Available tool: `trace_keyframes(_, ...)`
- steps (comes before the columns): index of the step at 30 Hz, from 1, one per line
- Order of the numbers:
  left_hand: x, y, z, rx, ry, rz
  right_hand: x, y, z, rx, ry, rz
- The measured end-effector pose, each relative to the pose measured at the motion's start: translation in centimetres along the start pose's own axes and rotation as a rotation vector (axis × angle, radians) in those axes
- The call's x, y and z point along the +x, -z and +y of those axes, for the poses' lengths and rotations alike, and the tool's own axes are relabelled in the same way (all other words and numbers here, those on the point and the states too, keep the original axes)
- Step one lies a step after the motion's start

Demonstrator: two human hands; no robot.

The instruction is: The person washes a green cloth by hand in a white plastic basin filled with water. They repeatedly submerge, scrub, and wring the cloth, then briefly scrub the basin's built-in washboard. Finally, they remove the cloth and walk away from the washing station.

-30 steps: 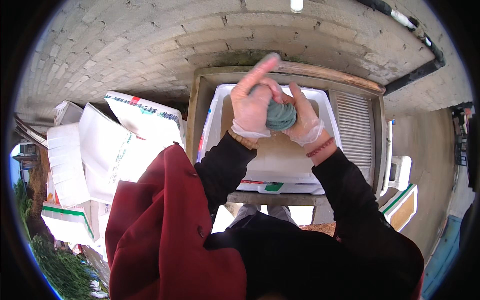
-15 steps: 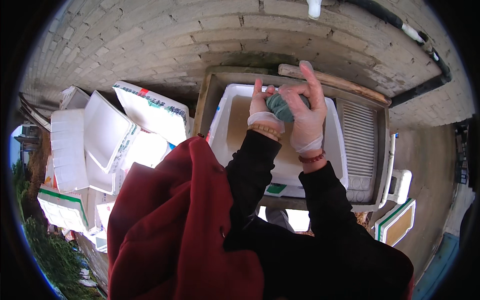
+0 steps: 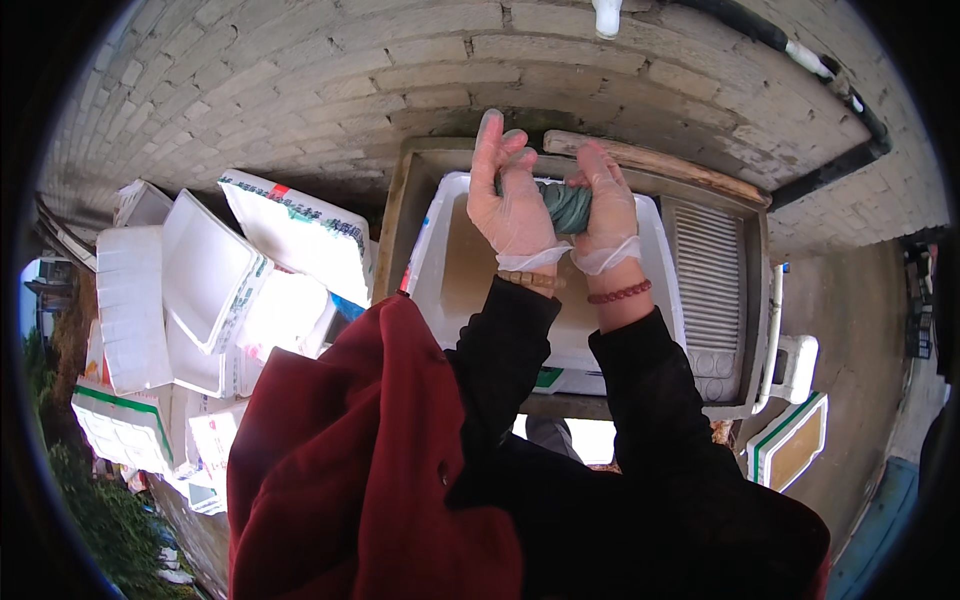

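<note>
A wadded grey-green cloth is pressed between my two hands, above a white foam box holding brownish water. My left hand, in a clear thin glove, grips the cloth's left side, its index finger stretched up. Also gloved, my right hand closes around the right side with its fingers pointing away from me. Part of the cloth is hidden behind the fingers. The box sits in a stone sink that has a ribbed washboard on its right.
White foam boxes are piled at the left. Behind the sink rises a brick wall, with a wooden plank along the rim. On the right floor lies another foam box; a dark pipe runs along the wall.
My left hand has turned and risen, its fingers now reaching higher. My right hand has rotated around the cloth and its index finger has come down. The view has shifted slightly.
</note>
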State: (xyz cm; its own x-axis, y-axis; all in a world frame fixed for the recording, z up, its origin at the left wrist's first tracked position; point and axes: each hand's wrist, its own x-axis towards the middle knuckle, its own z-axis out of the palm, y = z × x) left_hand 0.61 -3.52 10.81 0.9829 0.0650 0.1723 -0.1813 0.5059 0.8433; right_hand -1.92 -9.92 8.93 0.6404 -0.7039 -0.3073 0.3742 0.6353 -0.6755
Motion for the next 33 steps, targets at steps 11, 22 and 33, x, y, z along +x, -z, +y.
trace_keyframes(11, -1.8, 1.6, 3.4, 0.427, -0.603, -0.622, -0.6, 1.9, -1.8, -0.268, -0.265, -0.304)
trace_keyframes(22, -3.7, 4.1, 5.0, 0.383, -0.899, -1.182, -5.2, 0.6, -5.6, -0.512, -0.63, -0.804)
trace_keyframes(33, -3.6, 4.5, 6.7, 0.44, -0.96, -1.496, -4.5, 0.6, -2.9, -0.712, -0.91, -0.666)
